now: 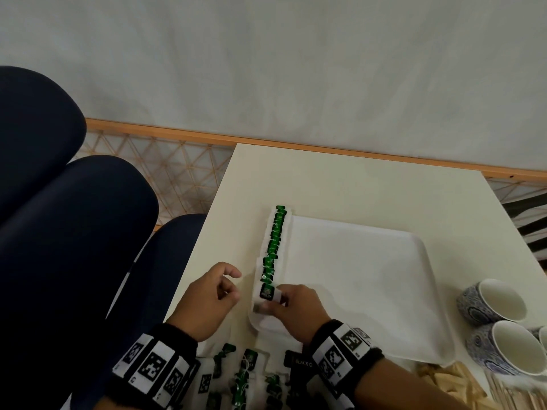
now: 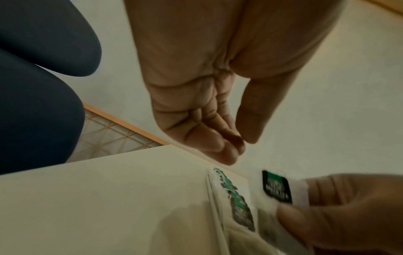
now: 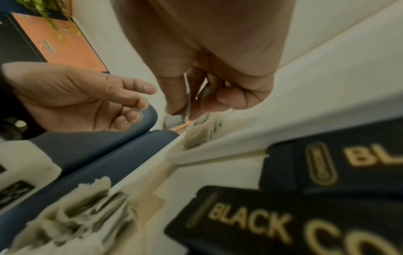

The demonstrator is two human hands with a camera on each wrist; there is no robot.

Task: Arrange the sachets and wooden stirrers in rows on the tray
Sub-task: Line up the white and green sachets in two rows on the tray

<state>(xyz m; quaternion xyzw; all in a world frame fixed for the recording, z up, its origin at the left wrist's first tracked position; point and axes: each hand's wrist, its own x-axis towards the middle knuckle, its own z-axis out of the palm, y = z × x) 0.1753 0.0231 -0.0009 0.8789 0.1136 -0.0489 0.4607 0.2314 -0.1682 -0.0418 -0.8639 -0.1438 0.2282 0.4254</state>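
Note:
A white tray (image 1: 370, 279) lies on the cream table. Along its left edge runs a row of white tea sachets with green tags (image 1: 273, 244). My right hand (image 1: 291, 306) pinches one more sachet (image 1: 268, 294) with a dark green tag at the near end of that row; in the left wrist view the sachet (image 2: 277, 186) sits between its thumb and fingers. My left hand (image 1: 211, 294) hovers just left of the tray with loosely curled fingers and holds nothing. Wooden stirrers (image 1: 500, 395) lie at the bottom right.
A pile of loose tea sachets (image 1: 245, 377) and black coffee sachets (image 3: 283, 215) lies near the front edge between my wrists. Two patterned cups (image 1: 497, 324) stand right of the tray. Brown paper sachets (image 1: 447, 380) lie beside the stirrers. Dark blue chairs (image 1: 74, 217) stand left.

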